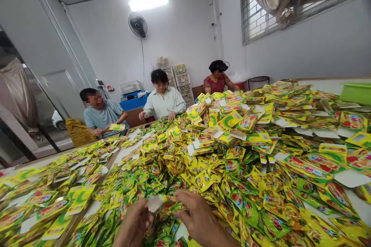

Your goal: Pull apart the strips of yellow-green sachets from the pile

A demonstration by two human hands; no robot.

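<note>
At the bottom centre, my left hand [133, 222] has its fingers closed around the left end of a small carton [155, 203], whose white flap stands out. My right hand [195, 216] is at the carton's right side, fingers bent over green and yellow sachets at its end; how many sachets it holds is hidden. Beneath and around both hands lies a thick spread of green sachets [139, 181] and yellow sachets [203, 179]. Flat yellow cartons [232, 119] with white flaps are heaped beyond my right hand.
More cartons [78, 197] cover the table's left side, beyond a wooden strip [77, 216]. Three people sit across the table, one holding a yellow carton [116, 127]. A green bin [355, 92] stands at the far right. Stacked crates [184, 81] stand by the back wall.
</note>
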